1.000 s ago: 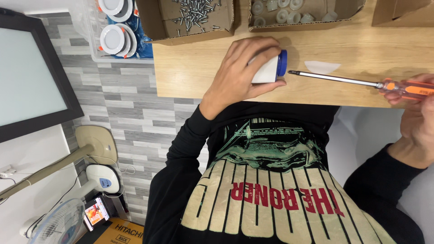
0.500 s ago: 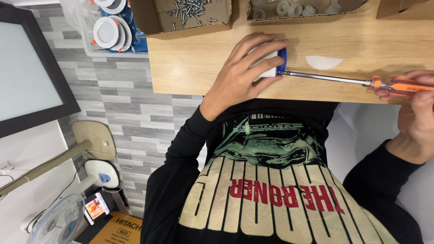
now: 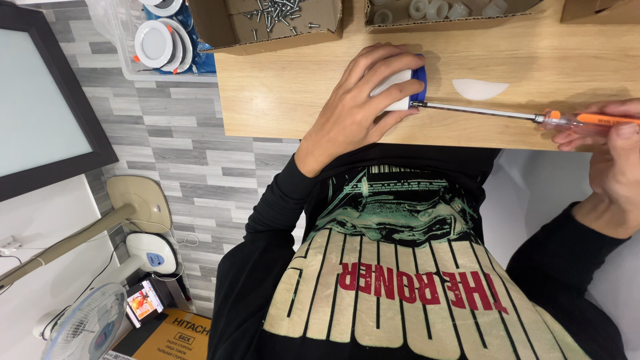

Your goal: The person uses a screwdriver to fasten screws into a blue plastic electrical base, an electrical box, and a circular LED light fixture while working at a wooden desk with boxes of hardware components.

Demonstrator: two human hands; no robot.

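Firmly, left hand (image 3: pixel 363 100) clamps the white-and-blue part (image 3: pixel 402 90) — right hand (image 3: pixel 617 157) pinches the screwdriver (image 3: pixel 533 118), tip touching it.

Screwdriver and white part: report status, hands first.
Left hand clamped over white part with blue end on wooden table. Right hand holds orange-handled screwdriver, tip at the blue end. Nothing between them.
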